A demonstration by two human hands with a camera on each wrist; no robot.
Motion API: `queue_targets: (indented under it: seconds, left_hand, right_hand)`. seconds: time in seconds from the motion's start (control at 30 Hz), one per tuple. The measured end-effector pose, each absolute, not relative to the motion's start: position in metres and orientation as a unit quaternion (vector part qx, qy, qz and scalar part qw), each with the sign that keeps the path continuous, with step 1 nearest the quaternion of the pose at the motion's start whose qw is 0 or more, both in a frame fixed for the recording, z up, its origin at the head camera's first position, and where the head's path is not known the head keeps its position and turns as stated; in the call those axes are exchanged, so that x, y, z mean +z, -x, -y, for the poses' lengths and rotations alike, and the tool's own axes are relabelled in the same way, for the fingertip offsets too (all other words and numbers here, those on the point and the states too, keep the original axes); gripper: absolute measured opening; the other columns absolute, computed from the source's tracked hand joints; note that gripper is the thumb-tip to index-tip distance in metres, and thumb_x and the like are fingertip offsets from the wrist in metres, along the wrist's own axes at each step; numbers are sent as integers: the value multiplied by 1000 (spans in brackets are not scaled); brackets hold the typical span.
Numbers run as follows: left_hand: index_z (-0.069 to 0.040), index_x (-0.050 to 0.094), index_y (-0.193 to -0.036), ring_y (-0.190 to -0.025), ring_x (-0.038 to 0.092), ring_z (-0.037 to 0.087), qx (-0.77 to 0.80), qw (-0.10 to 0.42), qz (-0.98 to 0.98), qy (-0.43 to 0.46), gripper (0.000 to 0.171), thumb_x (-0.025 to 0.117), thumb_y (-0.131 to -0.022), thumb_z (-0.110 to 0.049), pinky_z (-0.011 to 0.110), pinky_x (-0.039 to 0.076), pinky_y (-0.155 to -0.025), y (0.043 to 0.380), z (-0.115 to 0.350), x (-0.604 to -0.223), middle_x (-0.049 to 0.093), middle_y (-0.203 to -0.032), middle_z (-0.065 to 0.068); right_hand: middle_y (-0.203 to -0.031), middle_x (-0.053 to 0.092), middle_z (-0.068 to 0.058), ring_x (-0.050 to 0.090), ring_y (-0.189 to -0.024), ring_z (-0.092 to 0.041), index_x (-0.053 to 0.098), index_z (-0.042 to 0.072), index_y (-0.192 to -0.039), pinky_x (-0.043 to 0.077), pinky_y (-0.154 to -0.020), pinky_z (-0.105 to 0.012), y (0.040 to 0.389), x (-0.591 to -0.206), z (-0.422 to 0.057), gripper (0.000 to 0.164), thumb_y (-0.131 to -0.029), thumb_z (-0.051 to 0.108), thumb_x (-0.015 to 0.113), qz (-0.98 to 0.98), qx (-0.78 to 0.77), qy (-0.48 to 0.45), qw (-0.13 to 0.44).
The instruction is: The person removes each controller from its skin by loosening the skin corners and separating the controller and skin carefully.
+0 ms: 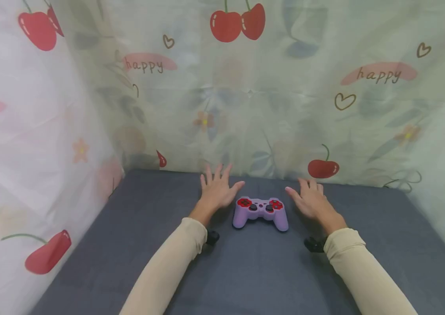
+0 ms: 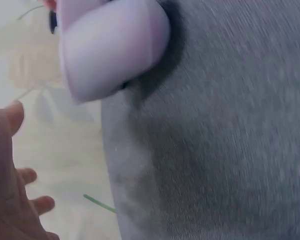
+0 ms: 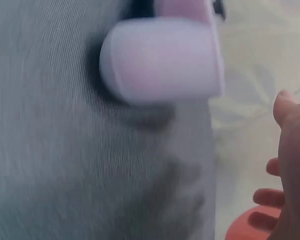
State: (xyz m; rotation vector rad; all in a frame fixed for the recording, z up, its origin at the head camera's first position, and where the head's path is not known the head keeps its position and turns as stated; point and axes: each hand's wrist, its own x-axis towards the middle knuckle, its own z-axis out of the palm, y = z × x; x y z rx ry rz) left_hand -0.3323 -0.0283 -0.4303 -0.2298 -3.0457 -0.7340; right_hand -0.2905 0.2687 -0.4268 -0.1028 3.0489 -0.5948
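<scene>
A purple game controller (image 1: 261,213) with red button areas and two black thumbsticks lies on the dark grey table. Just left of it is my left hand (image 1: 216,191), fingers spread and apart from the controller. On the other side my right hand (image 1: 311,202) hovers with its fingers extended, also not touching it. One controller grip (image 2: 115,47) shows large in the left wrist view, with part of the left hand (image 2: 10,180) at the edge. The right wrist view shows the other grip (image 3: 162,62) and the right hand (image 3: 295,165).
The grey table (image 1: 262,280) reaches back to a hanging cloth (image 1: 246,131) printed with cherries, hearts and "happy". Another cloth side (image 1: 37,175) borders the left. Each wrist carries a small black device, one (image 1: 212,238) on the left and one (image 1: 314,244) on the right.
</scene>
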Motion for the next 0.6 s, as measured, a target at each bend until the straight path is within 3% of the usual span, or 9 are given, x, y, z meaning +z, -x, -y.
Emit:
queue_targets:
  seconds: [0.13,0.27,0.37,0.6]
  left_hand:
    - [-24,14,-165,-160,-3,41,-251,-3,966,61,86,42,-98,-71,63,3,-127,326,26,-427,19,-171,10]
    - [-16,15,-164,-155,18,41,-249,-2,967,49,92,39,-97,-74,61,19,-124,318,23,-425,32,-165,15]
    - [-15,21,-163,-149,27,40,-256,-10,966,46,89,37,-98,-74,60,25,-120,312,21,-426,36,-162,15]
    - [-14,32,-160,-149,28,39,-282,-20,959,32,83,40,-100,-70,59,24,-121,302,16,-434,39,-162,14]
  right_hand:
    - [-157,19,-36,20,-143,-59,16,-2,-160,23,-115,-73,285,-426,-260,91,-103,68,30,-973,-230,31,15]
    - [-155,21,-37,23,-143,-57,15,-2,-160,22,-118,-70,280,-426,-249,89,-104,64,35,-962,-272,21,9]
    - [-154,23,-35,26,-144,-53,16,-1,-160,24,-119,-68,275,-428,-241,87,-104,63,37,-954,-300,16,15]
    - [-143,37,-30,43,-133,-42,16,0,-160,34,-115,-61,267,-440,-231,86,-104,63,36,-931,-364,-10,34]
